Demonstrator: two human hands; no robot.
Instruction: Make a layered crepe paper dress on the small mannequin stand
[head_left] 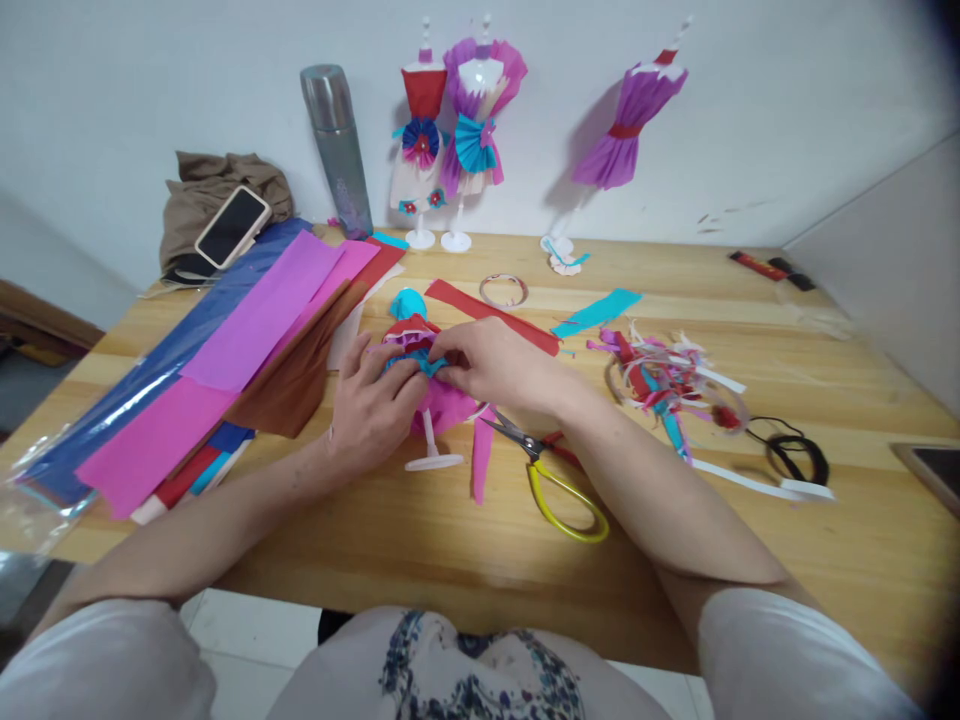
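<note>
A small mannequin on a white stand (433, 461) lies tilted on the table, dressed in red, blue and pink crepe paper, with a pink skirt (448, 405). My left hand (373, 405) wraps its fingers over the left side of the dress. From the right, my right hand (487, 368) pinches the blue paper (426, 361) at the waist. Just right of the stand are a pink strip (482, 460) and scissors with yellow and red handles (566, 500), blades partly open.
Crepe sheets (262, 320) cover the left side. Behind stand a flask (337, 150) and dressed mannequins (480, 130). A red strip (491, 315), blue strip (600, 312), tape roll (504, 291), scrap pile (660, 385) and black cord (799, 460) lie about.
</note>
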